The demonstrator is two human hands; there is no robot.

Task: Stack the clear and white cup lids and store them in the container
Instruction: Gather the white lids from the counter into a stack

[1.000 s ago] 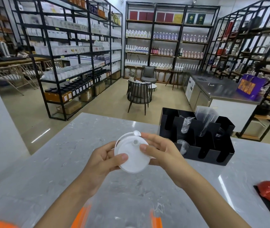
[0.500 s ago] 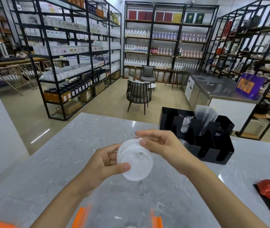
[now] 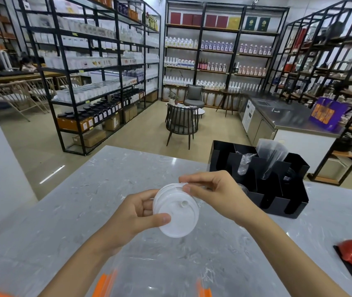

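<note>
**Kid:** Why were both hands holding the white lid [image 3: 176, 213]?

**Helper:** So it would not slip or bend. The left hand [image 3: 135, 215] gripped it from the side, with the thumb on top and the other fingers curled under. The right hand [image 3: 215, 192] pinched the far edge with its fingertips [image 3: 187, 189].

**Kid:** Was it only one lid?

**Helper:** I think there was more than one. Thin rims showed at the far edge, just under the right fingertips. My guess is that the right hand was pressing a lid down onto the others so they sat neatly together. How many there were, I could not tell.

**Kid:** Why were the lids up in the air?

**Helper:** They were held between the two hands, above the grey counter [image 3: 68, 211], so the person could look down and line up the edges.

**Kid:** Where would they go after that?

**Helper:** Just below the hands, close to the person, was a clear container [image 3: 158, 275] with orange clips [image 3: 104, 285]. It looked open. I think the pile was held right over it so it could drop straight in.

**Kid:** What was the black box?

**Helper:** A black organizer [image 3: 278, 189] sat just past the right hand. It held clear plastic things.
</note>
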